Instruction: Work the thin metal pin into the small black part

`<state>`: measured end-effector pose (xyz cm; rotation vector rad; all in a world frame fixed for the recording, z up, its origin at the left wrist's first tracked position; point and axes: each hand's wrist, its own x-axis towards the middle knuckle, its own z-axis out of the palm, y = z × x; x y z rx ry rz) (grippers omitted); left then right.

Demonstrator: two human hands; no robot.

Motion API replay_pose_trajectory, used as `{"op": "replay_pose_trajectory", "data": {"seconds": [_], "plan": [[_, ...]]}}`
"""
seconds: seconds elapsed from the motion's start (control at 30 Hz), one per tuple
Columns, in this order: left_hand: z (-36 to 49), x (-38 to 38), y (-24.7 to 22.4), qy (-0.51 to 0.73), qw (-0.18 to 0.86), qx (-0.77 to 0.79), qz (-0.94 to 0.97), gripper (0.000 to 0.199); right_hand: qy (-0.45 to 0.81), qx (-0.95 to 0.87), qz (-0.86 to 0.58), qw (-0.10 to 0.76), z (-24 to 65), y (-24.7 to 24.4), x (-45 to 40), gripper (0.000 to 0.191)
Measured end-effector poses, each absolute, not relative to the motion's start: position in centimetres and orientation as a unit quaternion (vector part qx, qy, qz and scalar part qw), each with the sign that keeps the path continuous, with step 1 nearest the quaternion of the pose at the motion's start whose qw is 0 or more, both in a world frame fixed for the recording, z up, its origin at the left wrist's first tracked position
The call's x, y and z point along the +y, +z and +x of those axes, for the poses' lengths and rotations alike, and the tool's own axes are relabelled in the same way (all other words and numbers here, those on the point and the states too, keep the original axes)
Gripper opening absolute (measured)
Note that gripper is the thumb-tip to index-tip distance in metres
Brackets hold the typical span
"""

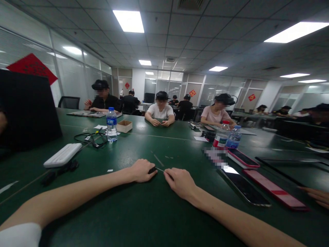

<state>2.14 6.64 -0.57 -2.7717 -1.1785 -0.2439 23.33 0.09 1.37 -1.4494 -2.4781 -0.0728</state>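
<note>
My left hand (144, 171) rests at the middle of the green table (115, 212), its fingers closed round a small black object (152, 169). From this object a thin pale strip (159, 169) runs right to my right hand (181, 181). Thumb and forefinger of that hand are pinched at the strip's far end. The exact kind of the black object is too small to make out, and part of it is hidden by my fingers. Just beyond my hands, a clear narrow strip (158, 160) lies on the tabletop.
At left are a white power strip-like block (63, 155), black cables (92, 139), a water bottle (111, 125) and an open box (124, 126). Phones (245, 187), a pink case (277, 192) and two bottles (233, 137) lie or stand right. Several people sit around.
</note>
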Motion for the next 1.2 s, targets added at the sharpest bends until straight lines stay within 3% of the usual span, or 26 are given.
{"op": "replay_pose_trajectory", "data": {"seconds": [1.2], "plan": [[2.2,6.27,-0.55,-0.106,0.004,-0.402,-0.909,0.043,-0.072,-0.861,-0.495,0.088,23.04,1.99,-0.71,0.038]]}}
